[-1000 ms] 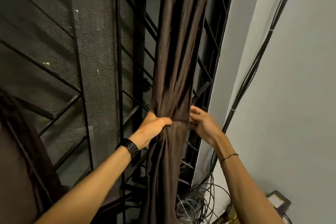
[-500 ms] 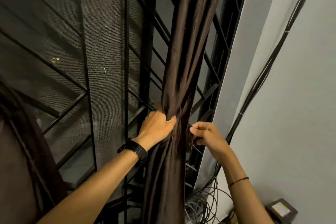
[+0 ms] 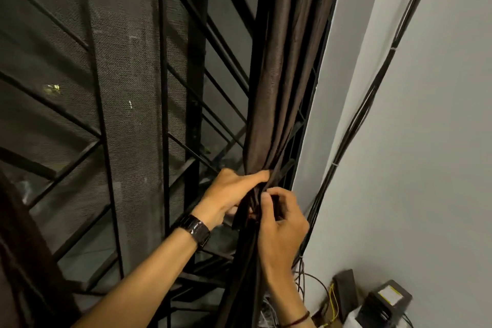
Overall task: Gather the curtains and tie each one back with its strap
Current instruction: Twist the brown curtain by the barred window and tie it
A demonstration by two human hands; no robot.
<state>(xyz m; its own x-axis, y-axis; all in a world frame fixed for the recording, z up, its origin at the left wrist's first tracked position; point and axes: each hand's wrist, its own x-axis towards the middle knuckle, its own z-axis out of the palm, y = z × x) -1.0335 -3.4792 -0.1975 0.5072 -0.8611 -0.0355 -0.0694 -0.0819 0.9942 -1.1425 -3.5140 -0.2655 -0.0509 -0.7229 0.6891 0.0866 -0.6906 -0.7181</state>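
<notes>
A dark brown curtain (image 3: 282,82) hangs gathered into a narrow bundle in front of the window grille. My left hand (image 3: 234,192) grips the bundle at its waist, fingers wrapped over the folds. Just right of it, my right hand (image 3: 282,218) pinches a dark strap (image 3: 241,217) against the front of the bundle. One end of the strap sticks up to the right of the bundle, another hangs below my left hand. A second curtain (image 3: 18,247) shows as a dark mass at the lower left edge.
A black metal grille with mesh screen (image 3: 127,120) covers the window on the left. Black cables (image 3: 372,98) run down the grey wall on the right. Coiled wires and small black boxes (image 3: 383,301) lie in the lower right corner.
The view has moved closer. My right hand has come in from the right side of the bundle to its front, now pinching the strap beside my left hand.
</notes>
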